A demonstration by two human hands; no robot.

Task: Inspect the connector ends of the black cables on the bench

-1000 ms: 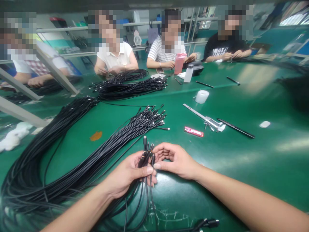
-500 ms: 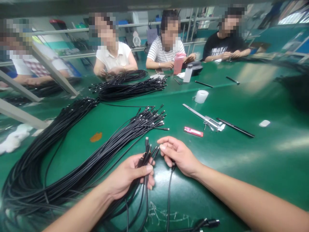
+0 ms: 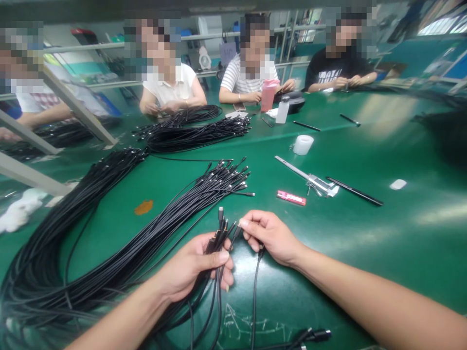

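Observation:
Several black cables stand upright in my left hand (image 3: 199,265), thumb across them, their connector ends (image 3: 221,236) poking out above the fingers. One plug (image 3: 221,214) with a metal tip rises higher than the others. My right hand (image 3: 268,237) pinches the tip of another connector (image 3: 237,230) between thumb and forefinger, at the right side of that bunch. From its curled lower fingers a single cable (image 3: 255,296) hangs down to the table; its end is hidden in the hand. Left of my hands a thick bundle of black cables (image 3: 160,233) curves over the green table (image 3: 365,257).
Beyond my hands lie a pink-red box cutter (image 3: 291,198), a caliper (image 3: 310,177), a black pen-like stick (image 3: 355,191) and a white roll (image 3: 303,145). Loose cable ends (image 3: 314,335) lie at the near edge. Several co-workers sit opposite; metal posts (image 3: 76,104) stand at left.
My right forefinger has come down beside the thumb, closing on a connector tip at the bunch. The left hand keeps its hold. The view has shifted slightly.

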